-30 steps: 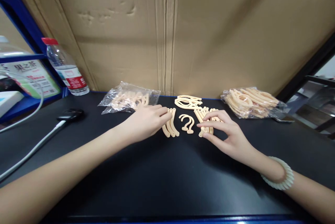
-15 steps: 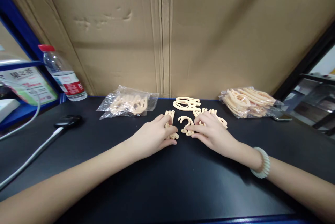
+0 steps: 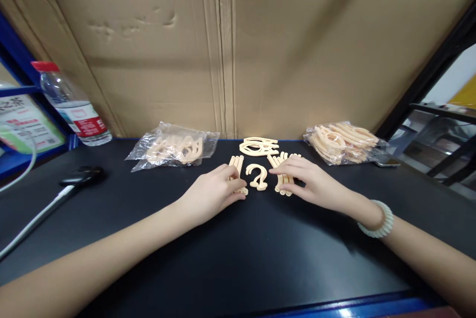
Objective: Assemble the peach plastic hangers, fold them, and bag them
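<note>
My left hand (image 3: 213, 189) rests with bent fingers around a small row of beige plastic strips (image 3: 237, 161), partly covering them. To its right, beige hook-shaped pieces (image 3: 261, 174) lie close together on the black table, touched by neither hand. My right hand (image 3: 310, 179) has its thumb and fingers apart over another row of beige curved strips (image 3: 281, 185). Its palm and fingers hide part of that row. Behind the hooks lie flat, looped beige frame pieces (image 3: 258, 146).
A clear bag of beige parts (image 3: 174, 149) lies at the back left, and a fuller bag (image 3: 340, 143) at the back right. A red-capped bottle (image 3: 76, 104) and a black device with a white cable (image 3: 82, 176) are on the left. Cardboard (image 3: 297, 50) stands behind.
My right hand has moved off the hook pieces, to the right, with its fingers spread wider. The left hand stays at its strips. The camera view has shifted slightly right.
</note>
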### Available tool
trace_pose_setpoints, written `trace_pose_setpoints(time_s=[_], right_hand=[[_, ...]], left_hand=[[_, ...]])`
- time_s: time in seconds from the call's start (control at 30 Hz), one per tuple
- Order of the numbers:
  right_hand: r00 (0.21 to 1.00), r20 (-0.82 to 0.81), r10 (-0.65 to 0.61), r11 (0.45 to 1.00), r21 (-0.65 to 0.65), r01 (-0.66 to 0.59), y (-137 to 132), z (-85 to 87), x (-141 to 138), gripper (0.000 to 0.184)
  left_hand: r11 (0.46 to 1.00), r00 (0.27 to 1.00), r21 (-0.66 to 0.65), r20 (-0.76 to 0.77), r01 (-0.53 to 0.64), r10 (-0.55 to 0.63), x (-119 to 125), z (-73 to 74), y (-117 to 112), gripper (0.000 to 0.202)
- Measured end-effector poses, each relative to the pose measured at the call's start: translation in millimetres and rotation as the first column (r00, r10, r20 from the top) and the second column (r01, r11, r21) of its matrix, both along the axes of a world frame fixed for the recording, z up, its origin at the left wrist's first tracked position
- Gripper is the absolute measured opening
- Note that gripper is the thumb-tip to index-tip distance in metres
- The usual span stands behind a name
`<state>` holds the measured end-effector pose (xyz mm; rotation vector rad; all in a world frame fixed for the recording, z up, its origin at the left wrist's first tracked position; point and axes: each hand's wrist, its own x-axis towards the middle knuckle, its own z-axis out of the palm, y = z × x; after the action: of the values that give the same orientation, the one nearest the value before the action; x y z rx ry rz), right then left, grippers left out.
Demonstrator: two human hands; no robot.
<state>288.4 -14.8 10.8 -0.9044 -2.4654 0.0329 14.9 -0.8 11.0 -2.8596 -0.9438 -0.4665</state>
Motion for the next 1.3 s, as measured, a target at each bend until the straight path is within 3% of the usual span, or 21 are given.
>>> trace_pose_setpoints(time_s=[0.1, 0.33, 0.43, 0.53, 0.63, 0.8, 1.1, 1.3], right_hand=[[0.998, 0.030, 0.051, 0.994, -0.098, -0.048, 0, 0.1, 10, 0.028], [0.996, 0.050, 0.069, 0.992, -0.110, -0.063, 6, -3.7, 9, 0.024], [0.999, -0.032, 0.010, 0.996, -0.087, -0.013, 11, 2.3, 23, 0.026], [0.998, 0.026, -0.061, 0.996, -0.068, 0.062, 18, 6.7, 42, 0.039], [0.984, 0.138, -0.113, 0.982, -0.135, 0.132, 23, 6.5, 54, 0.042], [0.982, 0.133, -0.137, 0.958, -0.233, 0.166, 29, 2.6, 58, 0.037], [0.986, 0.037, -0.161, 0.970, -0.181, 0.165, 33, 0.3, 60, 0.045], [0.986, -0.112, -0.123, 0.991, 0.043, 0.128, 27, -3.3, 44, 0.022]], left_hand=[[1.000, 1.000, 0.006, 0.010, -0.018, 0.018, -3, -2.2, 7, 0.020], [1.000, 0.998, 0.025, 0.064, -0.014, 0.012, -9, -8.5, 17, 0.022], [1.000, 0.996, 0.027, 0.088, -0.003, 0.001, -9, -10.9, 17, 0.022], [0.999, 0.994, 0.036, 0.109, 0.003, -0.007, -9, -12.9, 18, 0.024], [0.999, 0.994, 0.032, 0.114, 0.001, -0.005, -9, -13.7, 18, 0.024], [0.999, 0.994, 0.035, 0.107, -0.001, -0.003, -9, -13.8, 19, 0.022], [0.997, 0.994, 0.071, 0.112, 0.008, -0.016, -10, -15.1, 20, 0.023], [0.988, 0.993, 0.157, 0.113, 0.009, -0.027, -8, -6.8, 18, 0.022]])
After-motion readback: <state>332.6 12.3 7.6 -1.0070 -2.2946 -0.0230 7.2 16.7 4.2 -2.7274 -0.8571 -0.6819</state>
